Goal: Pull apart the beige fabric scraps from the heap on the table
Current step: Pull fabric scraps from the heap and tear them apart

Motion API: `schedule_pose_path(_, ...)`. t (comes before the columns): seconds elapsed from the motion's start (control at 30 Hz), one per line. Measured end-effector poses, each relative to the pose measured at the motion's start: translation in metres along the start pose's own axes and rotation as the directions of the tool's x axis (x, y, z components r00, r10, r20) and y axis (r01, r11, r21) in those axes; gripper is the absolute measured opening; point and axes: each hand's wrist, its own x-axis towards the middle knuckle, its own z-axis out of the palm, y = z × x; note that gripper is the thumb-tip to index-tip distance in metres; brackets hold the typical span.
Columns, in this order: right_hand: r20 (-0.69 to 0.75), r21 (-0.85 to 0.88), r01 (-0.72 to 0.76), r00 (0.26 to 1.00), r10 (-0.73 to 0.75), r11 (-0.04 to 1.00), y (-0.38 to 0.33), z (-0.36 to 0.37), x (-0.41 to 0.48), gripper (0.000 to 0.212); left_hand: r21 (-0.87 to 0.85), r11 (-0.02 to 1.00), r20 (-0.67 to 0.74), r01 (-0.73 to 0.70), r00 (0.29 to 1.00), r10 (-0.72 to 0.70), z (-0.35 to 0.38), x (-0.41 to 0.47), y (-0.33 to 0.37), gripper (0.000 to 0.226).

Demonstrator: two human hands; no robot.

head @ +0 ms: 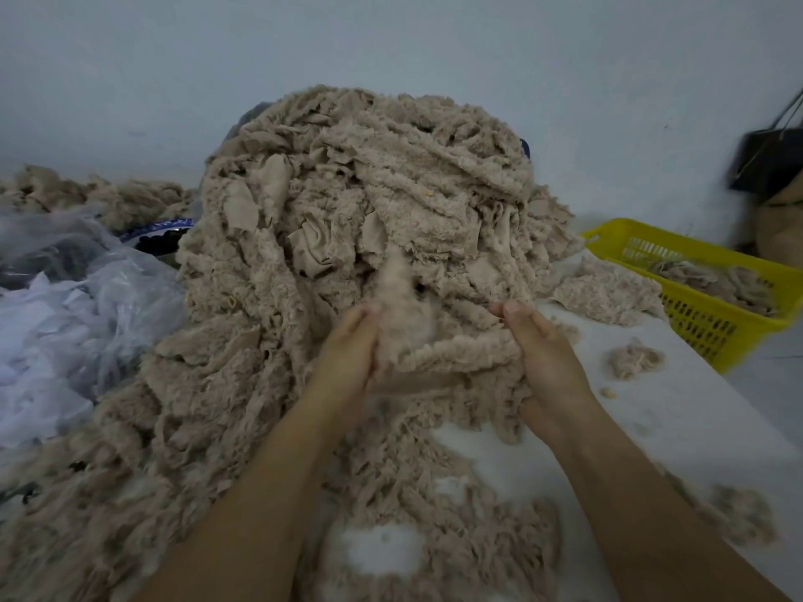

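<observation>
A tall heap of beige fluffy fabric scraps fills the middle of the white table and spreads toward its near edge. At the heap's front, both hands grip one beige scrap. My left hand is closed on its left part, where a blurred tuft sticks up. My right hand pinches its right edge between thumb and fingers. The scrap stretches between the two hands, still touching the heap.
A yellow plastic basket with some beige scraps stands at the right. Small loose tufts lie on the table near it. Clear plastic bags pile up at the left. A dark bag hangs on the wall at far right.
</observation>
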Motion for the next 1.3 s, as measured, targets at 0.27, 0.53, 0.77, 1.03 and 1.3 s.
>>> schedule_pose_path(0.27,0.043,0.050,0.033,0.998,-0.035,0.998,-0.002,0.008,-0.006,0.024,0.649,0.692,0.393,-0.317,0.918,0.052,0.019,-0.013,-0.013,0.005)
schedule_pose_path(0.53,0.048,-0.051,0.062,0.997,-0.059,0.997,-0.004,0.020,-0.013,0.025,0.703,0.589,0.230,-0.398,0.911,0.341,0.015,-0.006,-0.011,0.036)
schedule_pose_path(0.77,-0.068,-0.036,0.084,0.994,-0.086,0.996,-0.002,0.017,-0.010,0.029,0.863,0.338,0.197,-0.377,0.865,0.463,0.011,-0.003,-0.014,0.032)
schedule_pose_path(1.03,-0.081,0.068,0.144,0.987,-0.139,0.987,-0.001,-0.007,0.000,0.033,0.423,0.905,-0.237,-0.053,0.957,0.167,-0.015,0.007,-0.006,0.028)
schedule_pose_path(1.3,0.276,-0.260,0.153,0.958,-0.078,0.953,0.014,0.023,-0.017,0.056,0.373,0.891,0.324,-0.259,0.936,0.137,0.013,-0.007,-0.013,0.028)
